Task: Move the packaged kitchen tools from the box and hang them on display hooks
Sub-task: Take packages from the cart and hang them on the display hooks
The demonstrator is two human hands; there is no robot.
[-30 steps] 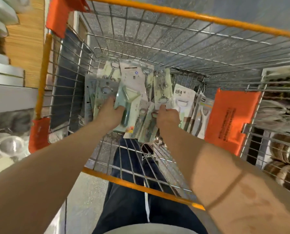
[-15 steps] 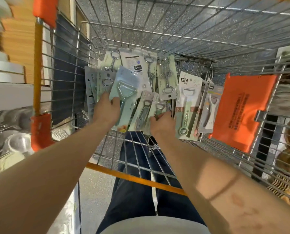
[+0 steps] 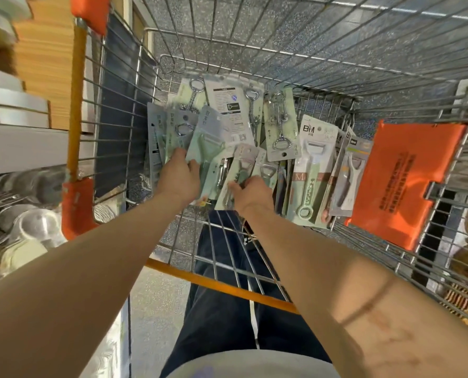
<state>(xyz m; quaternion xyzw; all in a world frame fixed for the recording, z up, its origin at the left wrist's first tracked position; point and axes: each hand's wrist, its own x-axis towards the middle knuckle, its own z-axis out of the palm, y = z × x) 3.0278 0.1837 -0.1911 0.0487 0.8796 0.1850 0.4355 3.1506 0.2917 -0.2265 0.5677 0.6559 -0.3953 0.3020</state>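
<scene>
The left hand (image 3: 179, 175) reaches down into the wire cart (image 3: 112, 126), seen from its back. Its fingers are curled round the lower part of a green peeler pack (image 3: 205, 143), with the thumb on the front of the pack. This pack tilts up to the right, above a fan of grey-green packs (image 3: 159, 132) that lean near the cart's left wall.

Just to the right, the right hand (image 3: 252, 192) pinches a bottle-opener pack (image 3: 239, 170). Its thumb presses the card's front and its fingers are hidden beneath. The two held packs overlap between the hands.

Behind them, toward the cart's far end, several corkscrew packs (image 3: 280, 126) and a white card with its printed back showing (image 3: 227, 105) lie in the same heap. Farther right, a peeler pack marked BM (image 3: 313, 165) stands upright on its lower edge, with a grey peeler pack (image 3: 349, 175) just beside it.

An orange flap (image 3: 402, 181) hangs on the cart's right wall. Outside the left wall, shelves hold metal bowls (image 3: 36, 222). The person's dark trousers (image 3: 227, 296) show through the near mesh.
</scene>
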